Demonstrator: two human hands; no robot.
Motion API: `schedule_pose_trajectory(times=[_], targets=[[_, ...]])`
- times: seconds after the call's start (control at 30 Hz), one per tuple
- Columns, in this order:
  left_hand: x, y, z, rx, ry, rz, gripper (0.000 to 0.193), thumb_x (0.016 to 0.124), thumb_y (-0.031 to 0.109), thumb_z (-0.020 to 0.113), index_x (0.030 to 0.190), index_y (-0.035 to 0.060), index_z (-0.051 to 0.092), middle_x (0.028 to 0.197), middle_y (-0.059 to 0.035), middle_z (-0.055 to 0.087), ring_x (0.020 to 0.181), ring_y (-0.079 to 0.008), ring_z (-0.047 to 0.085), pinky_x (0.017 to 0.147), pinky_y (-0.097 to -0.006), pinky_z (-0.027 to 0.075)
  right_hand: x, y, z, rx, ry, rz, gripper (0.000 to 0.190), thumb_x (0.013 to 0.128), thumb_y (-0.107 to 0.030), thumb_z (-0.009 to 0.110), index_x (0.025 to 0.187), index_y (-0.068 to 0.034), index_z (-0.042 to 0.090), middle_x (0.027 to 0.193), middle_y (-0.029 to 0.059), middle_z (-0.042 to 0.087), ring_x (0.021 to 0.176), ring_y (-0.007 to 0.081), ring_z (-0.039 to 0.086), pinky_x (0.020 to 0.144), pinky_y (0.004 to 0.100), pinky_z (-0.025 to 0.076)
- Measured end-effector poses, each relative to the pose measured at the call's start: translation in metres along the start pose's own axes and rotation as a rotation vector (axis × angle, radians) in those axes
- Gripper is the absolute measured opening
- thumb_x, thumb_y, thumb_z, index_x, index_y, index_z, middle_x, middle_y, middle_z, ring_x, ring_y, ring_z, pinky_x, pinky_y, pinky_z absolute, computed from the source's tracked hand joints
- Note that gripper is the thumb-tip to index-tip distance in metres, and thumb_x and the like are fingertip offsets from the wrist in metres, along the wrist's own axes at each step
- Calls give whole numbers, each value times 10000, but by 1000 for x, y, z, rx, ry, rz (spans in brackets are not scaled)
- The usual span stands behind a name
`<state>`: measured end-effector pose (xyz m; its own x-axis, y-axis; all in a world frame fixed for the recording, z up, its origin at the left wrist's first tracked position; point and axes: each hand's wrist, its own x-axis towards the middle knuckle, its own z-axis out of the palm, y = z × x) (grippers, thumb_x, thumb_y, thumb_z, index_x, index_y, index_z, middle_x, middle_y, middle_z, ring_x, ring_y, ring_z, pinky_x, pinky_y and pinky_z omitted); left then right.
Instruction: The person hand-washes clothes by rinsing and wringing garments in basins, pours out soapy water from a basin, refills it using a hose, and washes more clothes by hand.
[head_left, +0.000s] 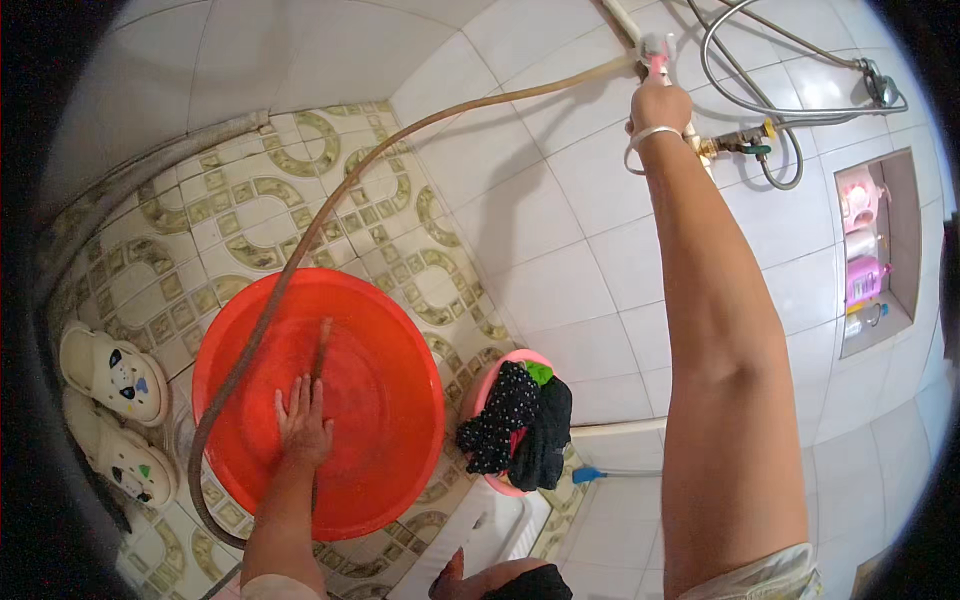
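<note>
A large red plastic basin (397, 330) stands on the tiled floor. Inside it is my left hand (304, 424), fingers extended and apart, over the end section of a brown hose (324, 341). I cannot tell whether the palm presses on the hose. The hose loops over the basin's left rim and runs up to the wall. There my right hand (660, 109), arm outstretched, is closed at a tap with a pink part (657, 61). A pale bangle hangs at that wrist. My fingers hide most of the tap.
A pink tub (504, 487) of dark clothes (517, 424) stands right of the basin, near a white squat toilet (487, 525). Cream clogs (124, 375) lie at left. A valve (739, 144) and a shower hose (709, 52) are on the wall. Bottles (862, 277) fill a niche.
</note>
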<state>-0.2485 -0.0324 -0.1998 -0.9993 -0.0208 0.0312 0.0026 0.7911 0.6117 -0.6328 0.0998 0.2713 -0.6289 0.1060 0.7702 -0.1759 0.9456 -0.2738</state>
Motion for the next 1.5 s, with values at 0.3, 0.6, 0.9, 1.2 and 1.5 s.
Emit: schedule_pose_trajectory(times=[0.3, 0.6, 0.9, 1.2, 1.5], targets=[[0, -2, -2, -9, -94, -59, 720, 725, 233, 598, 1320, 50, 236, 1387, -141, 183, 1303, -255, 129, 1040, -503, 36, 4, -43, -17, 107, -180, 84, 261, 740, -143, 517, 728, 114, 563, 577, 154, 533, 468, 238, 541, 380, 351, 393], [-3, -6, 3, -1, -20, 1, 735, 716, 236, 614, 1318, 53, 235, 1391, -138, 173, 1304, -251, 125, 1040, -504, 40, 10, -20, -40, 7, -151, 256, 364, 771, -267, 489, 749, 87, 576, 663, 182, 582, 489, 254, 580, 396, 353, 449], [15, 8, 9, -47, -46, 1, 762, 694, 215, 624, 1318, 39, 223, 1392, -142, 168, 1304, -250, 127, 1037, -508, 38, 39, 141, -89, 113, 0, 207, 330, 789, -369, 590, 703, -59, 516, 526, 17, 389, 413, 134, 378, 370, 279, 322], [-1, -7, 10, 21, 9, -1, 749, 675, 203, 634, 1301, 22, 266, 1388, -153, 181, 1304, -249, 128, 1037, -507, 46, 26, -6, -41, 466, -161, 95, 268, 736, -219, 578, 751, 44, 530, 694, 117, 546, 517, 192, 525, 448, 347, 454], [-5, -8, 4, 45, -9, -9, 730, 689, 246, 611, 1297, 17, 280, 1385, -156, 192, 1306, -252, 126, 1039, -516, 51, 127, 11, 10, -56, -234, 86, 279, 799, -235, 511, 1056, -126, 506, 894, 73, 509, 702, 239, 532, 606, 435, 482]])
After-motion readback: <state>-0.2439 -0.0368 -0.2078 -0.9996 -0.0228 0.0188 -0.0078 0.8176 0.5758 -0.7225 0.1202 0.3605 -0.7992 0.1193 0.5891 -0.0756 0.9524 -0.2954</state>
